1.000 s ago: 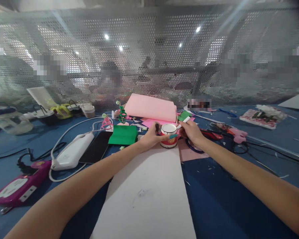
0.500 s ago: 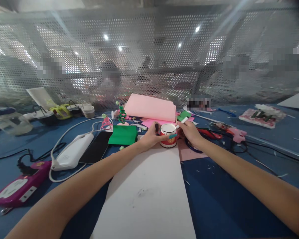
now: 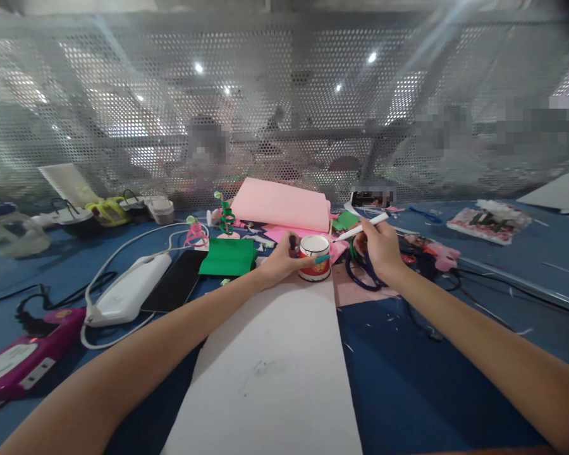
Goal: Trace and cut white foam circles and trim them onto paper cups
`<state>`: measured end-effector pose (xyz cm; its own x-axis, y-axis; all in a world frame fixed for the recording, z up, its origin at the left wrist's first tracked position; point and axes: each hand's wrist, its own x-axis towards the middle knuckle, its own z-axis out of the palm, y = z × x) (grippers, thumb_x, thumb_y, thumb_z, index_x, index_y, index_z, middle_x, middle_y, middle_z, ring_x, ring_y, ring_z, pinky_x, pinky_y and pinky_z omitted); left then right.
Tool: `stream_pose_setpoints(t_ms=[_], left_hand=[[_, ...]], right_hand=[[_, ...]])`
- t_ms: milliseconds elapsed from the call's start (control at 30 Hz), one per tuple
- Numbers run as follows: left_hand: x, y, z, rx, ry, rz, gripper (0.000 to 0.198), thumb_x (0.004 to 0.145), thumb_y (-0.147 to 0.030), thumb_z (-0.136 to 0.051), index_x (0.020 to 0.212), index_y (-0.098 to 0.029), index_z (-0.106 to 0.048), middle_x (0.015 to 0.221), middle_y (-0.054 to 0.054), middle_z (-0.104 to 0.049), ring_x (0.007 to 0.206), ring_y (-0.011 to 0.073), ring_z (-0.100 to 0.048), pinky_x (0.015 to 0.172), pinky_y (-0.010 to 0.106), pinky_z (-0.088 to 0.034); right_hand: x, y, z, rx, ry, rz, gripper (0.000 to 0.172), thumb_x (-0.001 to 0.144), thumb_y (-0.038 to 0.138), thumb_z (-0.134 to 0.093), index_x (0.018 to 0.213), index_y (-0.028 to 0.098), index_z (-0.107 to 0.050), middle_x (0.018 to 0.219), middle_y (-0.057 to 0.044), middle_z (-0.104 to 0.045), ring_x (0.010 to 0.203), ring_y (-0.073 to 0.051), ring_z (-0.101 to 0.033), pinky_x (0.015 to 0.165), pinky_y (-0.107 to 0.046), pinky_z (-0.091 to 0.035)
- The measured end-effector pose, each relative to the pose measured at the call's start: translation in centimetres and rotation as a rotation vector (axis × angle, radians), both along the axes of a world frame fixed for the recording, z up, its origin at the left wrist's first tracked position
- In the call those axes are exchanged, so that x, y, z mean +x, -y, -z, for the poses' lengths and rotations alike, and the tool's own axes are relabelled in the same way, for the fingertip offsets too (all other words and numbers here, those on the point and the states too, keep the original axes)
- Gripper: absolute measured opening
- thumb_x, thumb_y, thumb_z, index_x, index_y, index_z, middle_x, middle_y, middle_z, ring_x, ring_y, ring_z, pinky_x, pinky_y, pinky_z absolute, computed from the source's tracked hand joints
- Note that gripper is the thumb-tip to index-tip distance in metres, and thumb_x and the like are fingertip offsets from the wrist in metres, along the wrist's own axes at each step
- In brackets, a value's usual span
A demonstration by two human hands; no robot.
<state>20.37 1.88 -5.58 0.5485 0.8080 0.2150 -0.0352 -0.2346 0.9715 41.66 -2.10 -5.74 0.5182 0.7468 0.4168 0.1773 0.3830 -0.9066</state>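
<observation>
Paper, white, long and flat, is lying down the middle of the blue bench, and a small round cup, red with white bands and a black-lined rim, is standing upright at its far end. The left hand is gripping the cup from the left, its thumb crossing the front and its fingers curling behind; a small black object is showing at those fingers. The right hand is pinching a slender white marker, whose tip is pointing at the right side of the cup's rim; whether it is touching, the view is not showing. Below the right hand, a dark blue ring-shaped loop is lying on a pale pink sheet. Behind the cup, a large pink folded sheet is resting, while a bright green sheet, a flat black phone and a white rounded power bank are lying to the left.
</observation>
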Motion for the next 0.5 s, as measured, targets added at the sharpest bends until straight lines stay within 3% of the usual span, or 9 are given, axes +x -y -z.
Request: stream_pose_setpoints(t_ms=[133,500], left_hand=[[-0.06,0.18,-0.18,-0.088,0.013,0.109,0.058,0.056,-0.04,-0.084,0.084,-0.021,-0.037,0.085,-0.002,-0.054,0.08,0.0154,-0.058,0.071,0.03,-0.047],[-0.39,-0.69,0.19,-0.08,-0.074,0.104,0.056,0.06,-0.04,-0.082,0.09,-0.021,-0.039,0.096,0.003,-0.057,0.091,0.0197,-0.06,0.076,0.034,-0.049]], right_hand=[[0.31,0.22,-0.39,0.003,-0.095,0.039,0.026,0.078,0.041,-0.054,0.06,0.024,-0.045,0.043,0.006,-0.045,0.034,-0.01,-0.04,0.033,-0.025,-0.029],[-0.3,0.38,-0.56,0.006,-0.125,0.048,0.025,0.076,0.041,-0.056,0.061,0.024,-0.047,0.043,0.006,-0.046,0.032,-0.01,-0.04,0.031,-0.024,-0.027]])
